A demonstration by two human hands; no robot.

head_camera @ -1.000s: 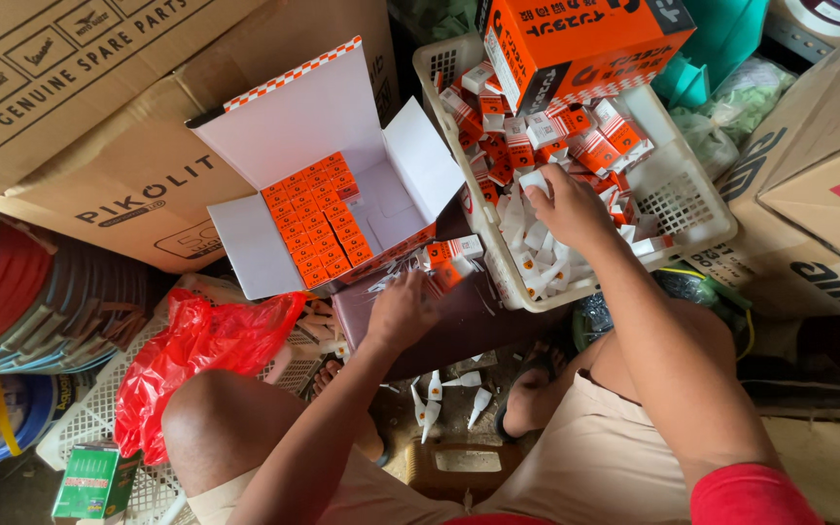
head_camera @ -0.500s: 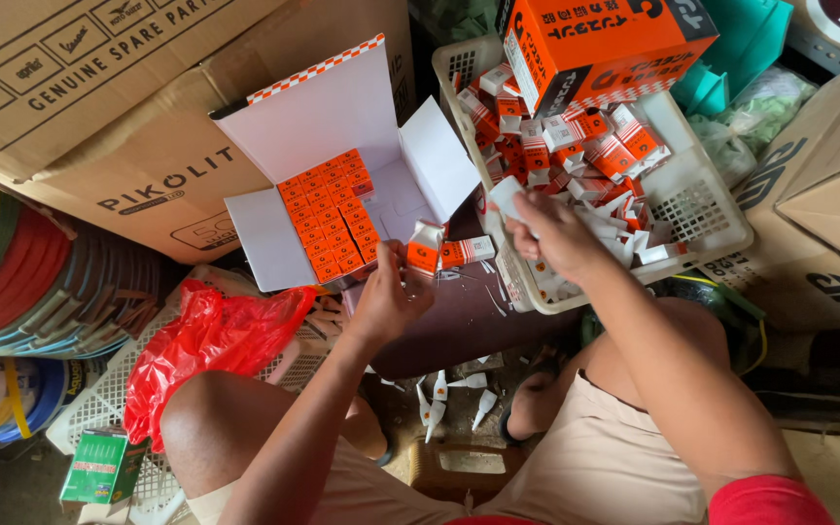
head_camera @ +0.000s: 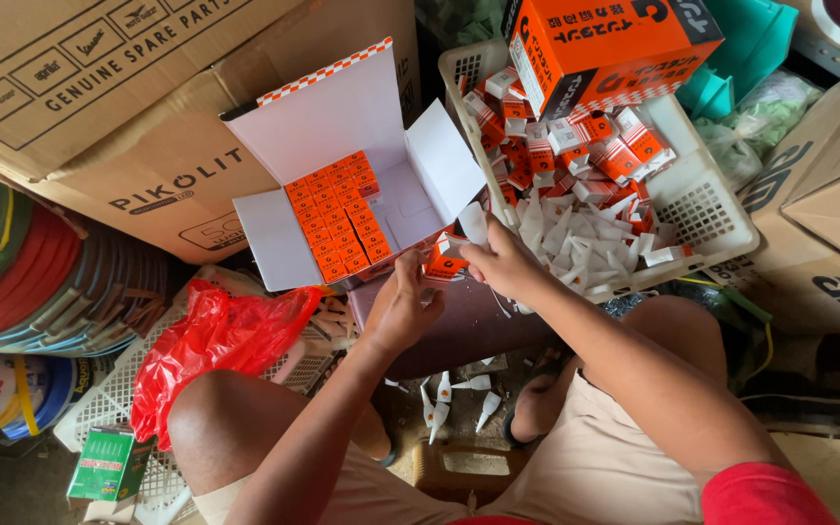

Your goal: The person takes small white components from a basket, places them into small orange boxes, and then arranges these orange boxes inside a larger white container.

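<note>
Orange small carton [head_camera: 442, 259] at frame centre | left hand [head_camera: 402, 309] pinches it | right hand [head_camera: 503, 261] pinches white tube [head_camera: 473, 223] | best: align tip with the open flap, feed straight.

My hands met over a small orange-and-white carton [head_camera: 444, 258], left hand [head_camera: 402, 309] under it, right hand [head_camera: 503, 262] pinching a white tube [head_camera: 473, 224] at its open end. Just up-left of the grip: open white display box [head_camera: 342, 156] with orange-checked lid edge, rows of small orange cartons [head_camera: 334, 214] packed inside. Up-right of the grip: white basket [head_camera: 712, 209] with loose orange-white cartons [head_camera: 576, 136] and white tubes [head_camera: 576, 243]; bigger orange box [head_camera: 605, 44] sat on top. Far left: brown cardboard boxes [head_camera: 99, 107] with dark print. Far right: another brown box [head_camera: 823, 204] with a red patch. Below-left, well apart: green pack [head_camera: 109, 465].
</note>
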